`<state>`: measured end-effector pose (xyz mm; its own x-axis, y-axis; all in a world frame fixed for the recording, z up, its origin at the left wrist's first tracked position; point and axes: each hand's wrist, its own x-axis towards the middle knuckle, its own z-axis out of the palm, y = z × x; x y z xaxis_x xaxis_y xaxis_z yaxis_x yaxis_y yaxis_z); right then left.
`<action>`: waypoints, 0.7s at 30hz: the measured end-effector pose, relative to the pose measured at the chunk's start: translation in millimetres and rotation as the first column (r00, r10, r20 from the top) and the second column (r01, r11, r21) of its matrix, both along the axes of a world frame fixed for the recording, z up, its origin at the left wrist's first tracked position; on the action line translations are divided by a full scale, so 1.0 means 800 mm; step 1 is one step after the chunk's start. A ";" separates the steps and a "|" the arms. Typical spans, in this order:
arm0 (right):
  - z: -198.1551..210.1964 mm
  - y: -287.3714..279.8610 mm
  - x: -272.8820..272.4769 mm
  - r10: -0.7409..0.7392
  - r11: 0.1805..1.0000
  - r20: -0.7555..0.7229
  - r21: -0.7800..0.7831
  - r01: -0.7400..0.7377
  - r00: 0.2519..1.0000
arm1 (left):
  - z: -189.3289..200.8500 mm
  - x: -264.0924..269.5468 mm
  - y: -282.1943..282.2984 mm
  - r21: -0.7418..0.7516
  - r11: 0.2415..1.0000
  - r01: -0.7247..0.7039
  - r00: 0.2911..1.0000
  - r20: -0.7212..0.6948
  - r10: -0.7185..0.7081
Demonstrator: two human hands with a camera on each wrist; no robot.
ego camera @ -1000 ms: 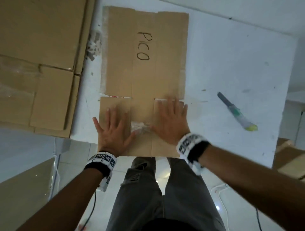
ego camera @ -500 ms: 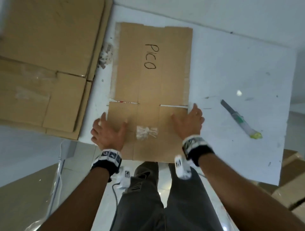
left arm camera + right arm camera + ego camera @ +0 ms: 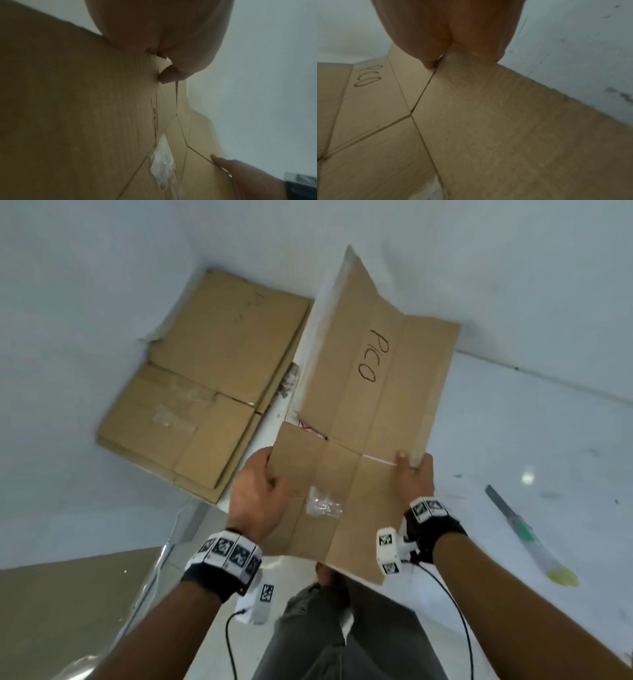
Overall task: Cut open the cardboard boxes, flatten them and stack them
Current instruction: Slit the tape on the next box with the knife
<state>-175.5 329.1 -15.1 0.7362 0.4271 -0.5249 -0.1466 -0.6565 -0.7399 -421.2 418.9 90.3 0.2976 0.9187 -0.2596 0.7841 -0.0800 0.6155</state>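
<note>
Above the white table (image 3: 513,440), my left hand (image 3: 258,494) and right hand (image 3: 416,477) pinch the flat PICO cardboard (image 3: 376,392) by both sides, to carry it to the stack (image 3: 212,378).

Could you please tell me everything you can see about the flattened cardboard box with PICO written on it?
The flattened box is plain brown corrugated cardboard with fold creases, slits between its flaps and "PICO" handwritten in dark marker. A crumpled patch of clear tape clings to its near part. It is tilted, with its far end bent. The left hand grips its left edge, the right hand its right edge, thumbs on top. It is held beside the stack of flattened boxes.
</note>
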 end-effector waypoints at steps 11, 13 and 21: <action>0.088 0.207 -0.125 0.167 0.965 -0.181 0.233 -0.122 0.969 | 0.066 -0.137 0.180 0.382 0.912 -0.152 0.967 -0.133 0.217; 0.088 0.255 -0.153 0.166 0.971 -0.220 0.205 -0.121 0.961 | 0.050 -0.163 0.225 0.441 0.885 -0.147 0.953 -0.177 0.246; 0.000 0.369 -0.229 0.602 0.699 -0.173 -0.358 -0.619 0.780 | -0.117 -0.217 0.261 -0.203 0.966 0.163 0.764 -0.594 -0.253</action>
